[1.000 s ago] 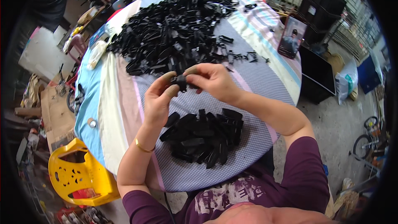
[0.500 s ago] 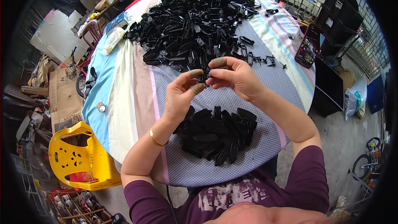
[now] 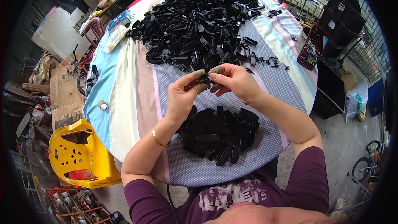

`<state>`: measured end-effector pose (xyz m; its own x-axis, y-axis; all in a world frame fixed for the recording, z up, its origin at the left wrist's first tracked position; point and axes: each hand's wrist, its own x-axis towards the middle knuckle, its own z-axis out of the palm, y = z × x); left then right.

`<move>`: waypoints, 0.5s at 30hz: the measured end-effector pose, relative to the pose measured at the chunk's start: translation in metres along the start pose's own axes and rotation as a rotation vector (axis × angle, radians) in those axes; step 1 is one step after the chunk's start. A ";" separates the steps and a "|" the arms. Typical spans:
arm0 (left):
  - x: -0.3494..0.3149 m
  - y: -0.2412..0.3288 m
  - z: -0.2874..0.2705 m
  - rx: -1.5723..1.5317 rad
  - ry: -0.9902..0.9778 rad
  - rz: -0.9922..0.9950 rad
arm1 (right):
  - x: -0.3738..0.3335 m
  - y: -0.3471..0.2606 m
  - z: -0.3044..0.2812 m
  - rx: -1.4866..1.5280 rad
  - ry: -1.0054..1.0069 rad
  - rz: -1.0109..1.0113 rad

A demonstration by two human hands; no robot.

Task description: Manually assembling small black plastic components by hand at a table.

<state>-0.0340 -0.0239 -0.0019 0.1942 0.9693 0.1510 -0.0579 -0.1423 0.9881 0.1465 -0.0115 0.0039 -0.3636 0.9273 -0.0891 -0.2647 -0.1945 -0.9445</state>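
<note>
My left hand [image 3: 181, 95] and my right hand [image 3: 237, 83] meet over the middle of the table. Between their fingertips is a small black plastic piece [image 3: 207, 79], mostly hidden by the fingers. Both hands pinch it, the left from its left side and the right from the other. Brown tape wraps some of the fingertips. Just beyond lies a large heap of black plastic clip-like parts [image 3: 186, 29]. Closer to my body sits a smaller pile of longer black pieces [image 3: 219, 135]. Several tiny black bits [image 3: 271, 61] are scattered to the right of my right hand.
A striped and dotted cloth covers the round table [image 3: 124, 112]. A phone [image 3: 310, 47] stands propped at its right edge, and a tape roll [image 3: 102, 105] lies at the left. A yellow plastic chair [image 3: 81, 153] is at the lower left, stacked black crates [image 3: 340, 20] at the right.
My right hand has dipped slightly, and its thumb and forefinger have closed in on the small black piece beside my left fingertips. The whole view has shifted a little.
</note>
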 end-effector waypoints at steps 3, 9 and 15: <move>-0.001 -0.002 0.003 -0.066 -0.001 -0.031 | -0.002 0.003 0.004 -0.117 0.037 -0.050; 0.001 -0.004 0.000 -0.191 -0.017 -0.004 | -0.006 0.009 0.014 -0.185 -0.005 -0.091; 0.002 0.008 -0.004 -0.103 -0.111 0.132 | -0.004 0.005 0.001 -0.465 -0.200 -0.150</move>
<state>-0.0376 -0.0226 0.0064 0.2847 0.9148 0.2866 -0.1889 -0.2395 0.9523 0.1456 -0.0165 0.0003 -0.5278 0.8459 0.0773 0.0809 0.1406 -0.9868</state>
